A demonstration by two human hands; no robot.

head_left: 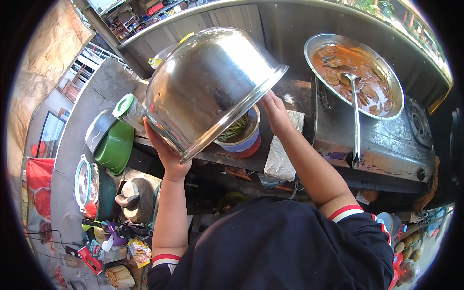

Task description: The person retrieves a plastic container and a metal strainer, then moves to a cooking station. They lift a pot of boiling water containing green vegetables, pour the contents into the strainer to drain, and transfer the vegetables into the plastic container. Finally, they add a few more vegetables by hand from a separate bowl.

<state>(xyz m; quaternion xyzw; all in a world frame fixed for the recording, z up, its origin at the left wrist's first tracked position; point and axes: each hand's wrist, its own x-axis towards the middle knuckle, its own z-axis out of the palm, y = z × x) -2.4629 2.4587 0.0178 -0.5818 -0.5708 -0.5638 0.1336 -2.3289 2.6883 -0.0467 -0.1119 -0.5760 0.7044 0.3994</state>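
Between my hands I hold a large shiny metal bowl (210,87) tilted, its domed outside facing me and its rolled rim toward the lower right. My left hand (165,152) grips its left side near the rim; its thumb side is partly hidden. My right hand (277,112) supports the rim on the right, fingers partly behind it. Below the bowl stands a round blue-and-red container (241,145) with green stalks (235,128) in it, partly covered from view. Beside my right forearm lies a foil-wrapped block (281,159).
On the gas stove (377,141), right, a wide metal pan (398,98) holds reddish stew; a long ladle (356,127) leans over its edge. Left are a green basin (115,148), a green-lidded jar (127,107), a stone mortar (139,206) and a red-handled tool (90,260). A metal sheet wall (286,25) stands behind.
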